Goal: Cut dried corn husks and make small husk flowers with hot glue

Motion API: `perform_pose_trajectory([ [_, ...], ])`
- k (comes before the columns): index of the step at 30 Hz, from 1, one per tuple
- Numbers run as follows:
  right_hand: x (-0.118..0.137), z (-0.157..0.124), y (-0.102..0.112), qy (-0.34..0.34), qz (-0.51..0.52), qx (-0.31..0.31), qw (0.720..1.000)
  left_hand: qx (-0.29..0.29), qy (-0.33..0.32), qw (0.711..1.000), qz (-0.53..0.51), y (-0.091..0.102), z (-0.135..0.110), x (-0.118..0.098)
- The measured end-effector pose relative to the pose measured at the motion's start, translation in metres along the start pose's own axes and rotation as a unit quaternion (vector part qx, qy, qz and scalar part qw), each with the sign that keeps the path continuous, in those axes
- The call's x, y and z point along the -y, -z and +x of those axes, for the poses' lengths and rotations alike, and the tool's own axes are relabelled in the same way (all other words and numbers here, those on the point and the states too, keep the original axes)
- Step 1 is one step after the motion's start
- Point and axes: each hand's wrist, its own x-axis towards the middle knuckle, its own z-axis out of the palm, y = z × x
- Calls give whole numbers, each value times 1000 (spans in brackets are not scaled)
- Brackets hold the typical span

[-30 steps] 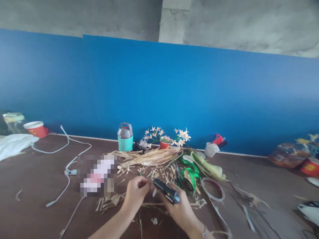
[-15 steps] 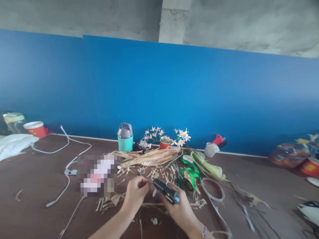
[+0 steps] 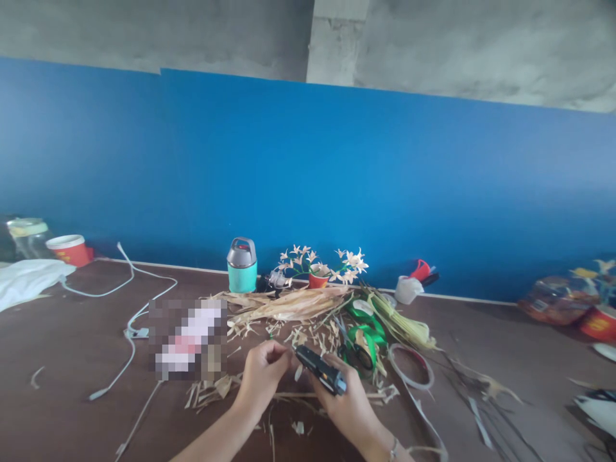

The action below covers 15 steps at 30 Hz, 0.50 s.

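Note:
My right hand [image 3: 344,394] is wrapped round a black glue gun [image 3: 320,369], whose tip points left toward my other hand. Thumb and fingers of my left hand [image 3: 264,372] are pinched together close to that tip; what they hold is too small and hidden to make out. Below and around both hands lie scraps of dried husk [image 3: 219,389]. Beyond them is a pile of long pale husks [image 3: 298,304]. Green ribbon [image 3: 370,340] and a pair of scissors [image 3: 360,357] lie just right of the glue gun.
A turquoise flask [image 3: 242,273] and a red cup [image 3: 318,277] with pale husk flowers stand at the back. To the right lie a roll of tape [image 3: 411,367] and a bundle of green stalks [image 3: 404,324]. White cables [image 3: 132,340] run along the left, near a blurred-out patch.

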Motion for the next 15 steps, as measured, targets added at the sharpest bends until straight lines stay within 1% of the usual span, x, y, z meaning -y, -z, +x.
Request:
perform_pose_trajectory([
  [5, 4, 1, 1, 1, 1, 10, 1000, 2, 2, 1000, 7, 0, -1, -2],
  [12, -2, 0, 0, -27, 8, -5, 1000, -5, -4, 1000, 9, 0, 0, -3],
  [15, -3, 0, -1, -26, 10, -11, 1000, -8, -8, 1000, 9, 0, 0, -3],
])
